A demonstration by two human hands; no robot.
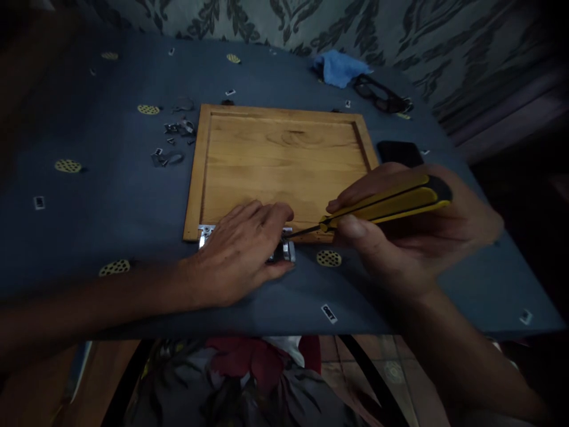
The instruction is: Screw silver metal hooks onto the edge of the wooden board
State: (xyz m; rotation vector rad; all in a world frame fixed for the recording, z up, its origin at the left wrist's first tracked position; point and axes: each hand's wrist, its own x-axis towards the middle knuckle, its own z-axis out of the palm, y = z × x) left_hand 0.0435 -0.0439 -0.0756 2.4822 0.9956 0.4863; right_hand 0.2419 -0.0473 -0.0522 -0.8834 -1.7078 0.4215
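Note:
A framed wooden panel point(284, 160) lies flat on the table. Along its near edge sits a shiny metal fitting point(288, 250), possibly a hinge, mostly covered by my left hand point(242, 249). My left fingers are bent over the panel's edge, and the thumb presses the fitting from the near side. A second bit of bright metal plate with screws point(206, 231) shows left of the fingers; whether both belong to one piece is hidden. In my right hand point(413, 231) is a yellow and black screwdriver point(386, 201), slanting down left, its tip at the fitting beside my left fingers.
Several small metal parts point(181, 127) and loose screws lie left of the panel. A dark phone-like object point(400, 153) rests to its right. Behind are dark-framed glasses point(383, 95) and a blue cloth point(340, 68). The table's front edge point(275, 337) is close to my lap.

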